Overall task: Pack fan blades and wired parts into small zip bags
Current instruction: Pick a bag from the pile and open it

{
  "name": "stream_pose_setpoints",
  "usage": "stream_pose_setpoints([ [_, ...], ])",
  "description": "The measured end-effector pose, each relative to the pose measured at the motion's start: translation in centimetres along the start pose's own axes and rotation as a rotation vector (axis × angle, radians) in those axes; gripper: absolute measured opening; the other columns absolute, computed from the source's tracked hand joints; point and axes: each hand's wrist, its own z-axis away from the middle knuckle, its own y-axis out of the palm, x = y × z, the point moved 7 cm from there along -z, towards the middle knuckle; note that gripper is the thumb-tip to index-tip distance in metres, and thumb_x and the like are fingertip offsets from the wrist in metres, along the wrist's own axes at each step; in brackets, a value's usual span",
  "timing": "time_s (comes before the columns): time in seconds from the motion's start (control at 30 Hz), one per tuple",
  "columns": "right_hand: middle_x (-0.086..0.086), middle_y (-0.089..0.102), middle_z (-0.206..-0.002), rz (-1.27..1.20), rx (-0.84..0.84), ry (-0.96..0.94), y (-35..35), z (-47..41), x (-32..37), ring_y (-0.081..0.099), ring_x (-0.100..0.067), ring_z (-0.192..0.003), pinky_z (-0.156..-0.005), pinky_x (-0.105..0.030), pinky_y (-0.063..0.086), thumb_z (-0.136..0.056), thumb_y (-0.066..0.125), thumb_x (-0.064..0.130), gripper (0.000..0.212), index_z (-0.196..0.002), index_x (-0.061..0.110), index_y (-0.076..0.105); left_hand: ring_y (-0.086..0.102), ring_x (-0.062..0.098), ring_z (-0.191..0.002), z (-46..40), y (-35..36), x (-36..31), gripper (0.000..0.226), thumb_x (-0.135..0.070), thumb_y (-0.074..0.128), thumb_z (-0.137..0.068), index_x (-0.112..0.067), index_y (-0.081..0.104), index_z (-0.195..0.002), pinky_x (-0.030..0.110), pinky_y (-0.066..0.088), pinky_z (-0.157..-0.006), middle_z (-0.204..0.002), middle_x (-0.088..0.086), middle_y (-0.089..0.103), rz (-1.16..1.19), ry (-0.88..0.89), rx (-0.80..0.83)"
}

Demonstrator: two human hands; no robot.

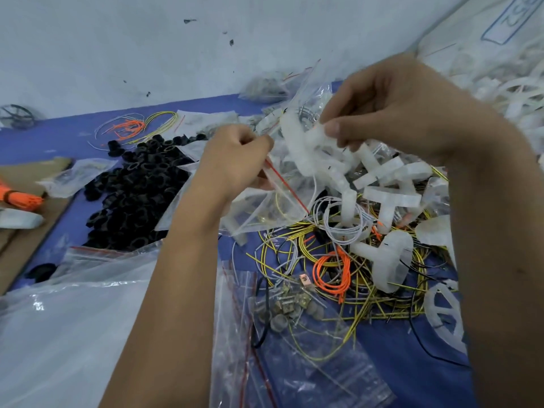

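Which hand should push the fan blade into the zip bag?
Right. The right hand already pinches the white fan blade at the bag mouth; the left hand holds the zip bag open.

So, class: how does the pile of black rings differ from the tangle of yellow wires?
The black rings are short, chunky pieces heaped on the left; the yellow wires are thin, long strands looped on the right. The rings are one colour; the wires mix with orange and white ones. Both lie loose on the blue table.

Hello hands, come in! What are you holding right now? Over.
Left hand pinches the clear zip bag with a red strip. Right hand holds a translucent white plastic fan blade at its mouth. Tangled yellow wires lie below.
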Motion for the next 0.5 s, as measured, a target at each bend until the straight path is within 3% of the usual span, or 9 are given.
stream_pose_setpoints([
  [0.1,-0.002,0.075,-0.073,0.224,0.084,0.060,1.7,-0.6,-0.6,0.073,-0.017,-0.066,-0.068,-0.039,0.063,-0.079,0.085,0.015,0.009,-0.085,0.018,0.079,0.053,0.013,-0.045,0.5,-0.3,-1.2,0.025,-0.012,0.058,-0.093,0.008,0.055,-0.078,0.028,0.048,-0.049,-0.070,0.012,0.055,-0.015,0.110,-0.077],
  [0.2,0.001,0.074,-0.067,0.311,0.080,0.078,2.9,-1.2,-0.5,0.073,-0.014,-0.061,-0.067,-0.051,0.063,-0.076,0.087,0.019,0.011,-0.080,0.019,0.076,0.036,0.012,-0.054,1.1,0.1,-2.9,0.032,-0.015,0.060,-0.088,-0.006,0.045,-0.061,0.029,0.032,-0.055,-0.059,0.002,0.039,-0.194,0.271,-0.108],
  [0.27,-0.004,0.074,-0.064,0.254,0.130,0.105,4.2,-1.4,-0.5,0.074,-0.015,-0.060,-0.063,-0.046,0.064,-0.077,0.086,0.016,0.013,-0.079,0.014,0.073,0.030,0.014,-0.058,1.4,0.5,-3.7,0.037,-0.015,0.060,-0.087,-0.011,0.038,-0.058,0.033,0.028,-0.057,-0.058,0.002,0.032,-0.263,0.333,-0.108],
  [0.37,-0.012,0.075,-0.069,0.024,0.095,0.171,5.3,-1.7,-0.8,0.076,-0.020,-0.063,-0.055,-0.025,0.059,-0.080,0.084,0.008,0.017,-0.082,0.000,0.070,0.023,0.015,-0.056,1.6,0.9,-4.1,0.045,-0.015,0.058,-0.088,-0.018,0.027,-0.056,0.035,0.022,-0.055,-0.053,-0.002,0.024,-0.202,0.363,-0.136],
  [0.5,-0.009,0.069,-0.063,-0.236,-0.154,0.331,4.9,-2.1,-2.6,0.076,-0.023,-0.062,-0.070,-0.034,0.065,-0.082,0.083,0.007,0.030,-0.093,-0.015,0.065,0.033,0.010,-0.063,2.2,0.5,-4.9,0.049,-0.014,0.058,-0.090,-0.025,0.025,-0.055,0.033,0.028,-0.062,-0.058,-0.008,0.029,-0.087,0.420,-0.239],
])
